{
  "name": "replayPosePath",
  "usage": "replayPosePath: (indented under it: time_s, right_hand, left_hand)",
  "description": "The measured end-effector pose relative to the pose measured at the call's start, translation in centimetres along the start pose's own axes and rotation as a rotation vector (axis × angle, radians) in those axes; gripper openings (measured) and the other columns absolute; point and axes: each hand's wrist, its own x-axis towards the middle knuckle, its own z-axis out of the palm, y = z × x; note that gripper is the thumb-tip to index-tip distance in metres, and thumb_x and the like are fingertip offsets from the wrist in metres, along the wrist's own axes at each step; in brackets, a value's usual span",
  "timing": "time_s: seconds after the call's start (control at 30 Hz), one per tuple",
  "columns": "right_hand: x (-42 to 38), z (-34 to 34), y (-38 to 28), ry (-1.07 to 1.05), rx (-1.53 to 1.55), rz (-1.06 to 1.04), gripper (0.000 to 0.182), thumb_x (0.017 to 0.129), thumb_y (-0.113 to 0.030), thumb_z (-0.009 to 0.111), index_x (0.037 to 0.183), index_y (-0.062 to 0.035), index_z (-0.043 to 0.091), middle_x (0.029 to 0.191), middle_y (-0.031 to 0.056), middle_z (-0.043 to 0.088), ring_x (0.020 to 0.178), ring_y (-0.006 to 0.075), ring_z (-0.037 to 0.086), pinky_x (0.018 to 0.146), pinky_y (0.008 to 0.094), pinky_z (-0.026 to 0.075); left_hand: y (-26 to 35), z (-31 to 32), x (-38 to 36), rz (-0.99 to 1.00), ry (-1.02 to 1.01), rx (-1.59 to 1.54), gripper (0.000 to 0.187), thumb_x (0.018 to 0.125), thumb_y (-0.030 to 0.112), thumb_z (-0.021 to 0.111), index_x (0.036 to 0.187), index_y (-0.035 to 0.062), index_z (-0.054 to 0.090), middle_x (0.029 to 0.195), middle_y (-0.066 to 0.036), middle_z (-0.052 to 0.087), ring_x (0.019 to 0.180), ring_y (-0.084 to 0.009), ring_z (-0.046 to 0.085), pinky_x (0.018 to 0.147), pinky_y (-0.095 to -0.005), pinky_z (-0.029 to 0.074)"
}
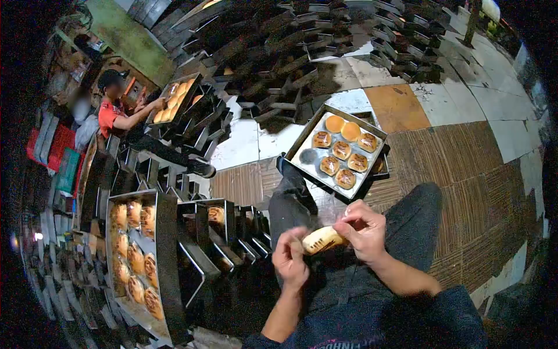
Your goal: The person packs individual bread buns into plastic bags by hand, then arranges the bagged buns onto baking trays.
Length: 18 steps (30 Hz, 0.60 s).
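Above my lap, a bread bun (323, 240) with dark toasted streaks is held between my two hands. My left hand (290, 259) has its fingers curled at the left end, slightly blurred. At the other end my right hand (365, 230) pinches with thumb and fingers; a shiny clear film seems to surround the bun, though its edges are hard to make out. Beyond my knees lies a metal tray (311, 132) lined in white. It carries several streaked buns (341, 150), glossy as if wrapped, and two plain golden buns (350, 131) at the far end.
At my left, a deep tray of buns (168, 262) rests tilted on stacked dark trays (200, 264). A person in a red shirt (108, 116) sits further left, reaching to another bun tray (192, 87). Piles of dark trays (273, 43) fill the back of the tiled floor (459, 192).
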Motion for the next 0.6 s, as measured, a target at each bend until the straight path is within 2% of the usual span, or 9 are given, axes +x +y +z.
replayPosePath:
  time_s: [0.07, 0.17, 0.23, 0.27, 0.37, 0.43, 0.47, 0.5, 0.6]
  right_hand:
    - [0.4, 0.3, -1.7, -0.06, -0.018, 0.08, 0.013, 0.076, -0.011, 0.078, 0.08, -0.001, 0.071, 0.081, 0.0071, 0.062, 0.077, 0.0145, 0.058, 0.07, 0.0266, 0.046]
    - [2.5, -0.3, -4.7, -0.324, -0.126, 0.082, 0.011, 0.075, -0.007, 0.078, 0.083, -0.0013, 0.072, 0.085, 0.0068, 0.062, 0.079, 0.0139, 0.058, 0.071, 0.0257, 0.046]
    - [3.1, 0.1, -5.2, -0.331, -0.266, -0.229, 0.012, 0.072, -0.006, 0.08, 0.08, -0.0025, 0.071, 0.086, 0.0076, 0.062, 0.078, 0.0132, 0.057, 0.07, 0.0257, 0.046]
    - [3.0, 0.6, -4.2, -0.339, -0.265, -0.225, 0.012, 0.072, -0.006, 0.08, 0.08, -0.0025, 0.071, 0.086, 0.0076, 0.062, 0.078, 0.0132, 0.057, 0.07, 0.0257, 0.046]
    - [2.9, 1.9, -1.2, -0.208, -0.096, -0.243, 0.014, 0.07, -0.006, 0.081, 0.076, -0.0033, 0.068, 0.086, 0.0076, 0.062, 0.076, 0.0131, 0.058, 0.068, 0.0265, 0.047]
    - [2.7, 1.8, -1.2, -0.258, 0.193, 0.061, 0.017, 0.071, -0.006, 0.081, 0.073, -0.0041, 0.064, 0.083, 0.0078, 0.062, 0.075, 0.0142, 0.058, 0.068, 0.0271, 0.047]
    - [2.9, 1.1, -0.8, -0.301, 0.327, 0.208, 0.023, 0.071, -0.004, 0.081, 0.075, -0.0045, 0.058, 0.08, 0.0087, 0.062, 0.073, 0.0152, 0.059, 0.068, 0.0275, 0.048]
    - [2.8, 0.2, -0.5, -0.271, 0.559, 0.377, 0.029, 0.07, -0.002, 0.08, 0.082, -0.0051, 0.054, 0.077, 0.0094, 0.061, 0.07, 0.0161, 0.06, 0.065, 0.0291, 0.05]
    - [3.6, -4.8, 3.0, -0.698, 0.712, 0.605, 0.031, 0.073, -0.001, 0.077, 0.091, -0.0026, 0.052, 0.074, 0.0094, 0.061, 0.063, 0.0214, 0.062, 0.057, 0.0345, 0.051]
  left_hand:
    - [1.9, -1.1, 1.5, 0.23, 0.047, 0.27, 0.006, 0.086, 0.001, 0.065, 0.081, -0.0024, 0.066, 0.08, -0.01, 0.067, 0.073, -0.0179, 0.064, 0.069, -0.0284, 0.052]
    - [3.1, -4.1, 2.3, 0.516, 0.17, 0.352, 0.013, 0.085, 0.012, 0.068, 0.083, -0.0009, 0.067, 0.08, -0.013, 0.066, 0.07, -0.0225, 0.061, 0.065, -0.0311, 0.049]
    - [4.1, -5.4, 2.7, 0.667, 0.187, 0.357, 0.016, 0.081, 0.017, 0.07, 0.081, 0.0006, 0.068, 0.08, -0.013, 0.065, 0.07, -0.0253, 0.06, 0.065, -0.0332, 0.048]
    - [3.9, -6.2, 3.0, 0.655, 0.142, 0.368, 0.015, 0.076, 0.016, 0.072, 0.081, 0.0018, 0.069, 0.08, -0.012, 0.064, 0.069, -0.0253, 0.058, 0.064, -0.0331, 0.047]
    - [2.5, -6.4, 4.6, 0.589, 0.138, 0.293, 0.022, 0.088, 0.021, 0.065, 0.084, -0.0003, 0.064, 0.082, -0.014, 0.063, 0.079, -0.0301, 0.064, 0.077, -0.0442, 0.053]
    - [3.0, -5.8, 3.7, 0.327, 0.156, 0.077, 0.021, 0.095, 0.019, 0.057, 0.09, -0.001, 0.058, 0.085, -0.015, 0.062, 0.085, -0.0307, 0.065, 0.083, -0.0483, 0.053]
    - [2.7, -5.3, 3.2, 0.26, 0.245, -0.053, 0.015, 0.097, 0.014, 0.054, 0.095, -0.0004, 0.053, 0.087, -0.014, 0.061, 0.082, -0.0245, 0.064, 0.081, -0.0442, 0.053]
    - [3.6, -5.5, 3.0, 0.157, 0.348, 0.184, 0.014, 0.096, 0.014, 0.055, 0.096, 0.0, 0.052, 0.088, -0.013, 0.061, 0.076, -0.02, 0.062, 0.078, -0.0399, 0.053]
    - [3.8, -5.5, 3.2, 0.138, 0.366, 0.167, 0.017, 0.098, 0.017, 0.053, 0.09, 0.002, 0.049, 0.087, -0.008, 0.057, 0.071, -0.0127, 0.055, 0.069, -0.0272, 0.048]
